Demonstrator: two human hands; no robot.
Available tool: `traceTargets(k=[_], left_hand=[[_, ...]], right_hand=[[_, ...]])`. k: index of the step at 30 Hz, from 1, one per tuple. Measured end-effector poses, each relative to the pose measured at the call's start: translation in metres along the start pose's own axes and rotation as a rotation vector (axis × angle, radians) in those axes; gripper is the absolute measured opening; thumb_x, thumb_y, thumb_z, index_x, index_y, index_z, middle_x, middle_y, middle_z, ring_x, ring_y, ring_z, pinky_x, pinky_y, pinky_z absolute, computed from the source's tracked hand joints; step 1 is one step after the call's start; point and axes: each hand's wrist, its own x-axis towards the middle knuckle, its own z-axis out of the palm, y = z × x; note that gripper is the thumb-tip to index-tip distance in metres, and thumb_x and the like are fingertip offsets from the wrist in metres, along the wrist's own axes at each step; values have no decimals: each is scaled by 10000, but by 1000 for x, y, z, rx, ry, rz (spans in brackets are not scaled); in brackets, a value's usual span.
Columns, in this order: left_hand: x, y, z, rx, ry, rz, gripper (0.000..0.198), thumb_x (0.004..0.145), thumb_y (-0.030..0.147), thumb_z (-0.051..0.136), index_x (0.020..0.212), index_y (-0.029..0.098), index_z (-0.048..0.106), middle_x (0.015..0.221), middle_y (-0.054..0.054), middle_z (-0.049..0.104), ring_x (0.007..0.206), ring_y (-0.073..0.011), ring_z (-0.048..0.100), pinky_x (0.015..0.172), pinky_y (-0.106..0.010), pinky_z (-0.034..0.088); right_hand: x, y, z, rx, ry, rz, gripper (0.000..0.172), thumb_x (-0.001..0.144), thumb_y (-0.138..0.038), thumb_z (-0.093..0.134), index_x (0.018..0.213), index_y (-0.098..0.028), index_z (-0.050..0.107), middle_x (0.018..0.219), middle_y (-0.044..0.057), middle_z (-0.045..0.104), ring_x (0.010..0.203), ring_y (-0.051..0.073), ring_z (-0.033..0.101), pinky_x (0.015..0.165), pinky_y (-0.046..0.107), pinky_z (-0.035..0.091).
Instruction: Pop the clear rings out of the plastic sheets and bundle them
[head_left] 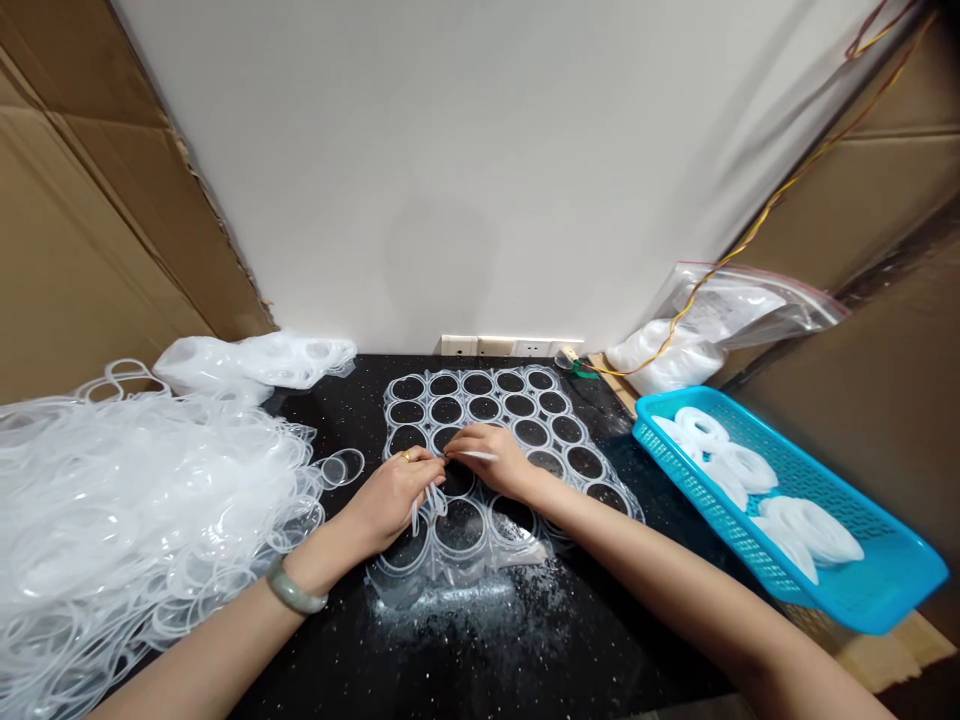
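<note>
A translucent molded sheet [465,410] with rows of round openings lies on the black speckled counter. Both my hands are over its middle, fingertips nearly meeting. My left hand [394,490] is closed, with several thin translucent rings [427,505] hanging from beneath its fingers. A jade-coloured bangle [295,588] circles that wrist. My right hand [496,460] is closed too, its fingers bent towards the left fingertips. A thin white piece [480,456] shows at its fingers; its full shape is hidden. What lies right between the fingertips is too small to tell.
A big heap of translucent rings [150,500] fills the left side. Two loose discs [343,467] lie beside it. On the right stands a blue basket [892,580] holding stacked white rings [814,530]. Behind are a plastic bag [675,355], wall sockets [495,346] and a hanging wire [757,225].
</note>
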Motion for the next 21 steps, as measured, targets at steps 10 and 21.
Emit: traceTargets(k=[10, 21], left_hand=[[-7, -2, -4, -47, -51, -96, 307, 913, 64, 405, 1082, 182, 632, 1074, -91, 651, 981, -201, 603, 851, -339, 507], [10, -6, -19, -21, 2, -82, 263, 976, 210, 383, 989, 169, 642, 964, -81, 672, 930, -205, 612, 828, -352, 501]], right_hand=[[69, 27, -40, -244, 307, 97, 185, 917, -233, 557, 920, -188, 737, 934, 48, 739, 809, 156, 682, 697, 215, 457], [77, 49, -51, 264, 329, 519, 184, 767, -289, 683, 749, -113, 731, 674, 64, 706, 420, 110, 563, 446, 210, 408]])
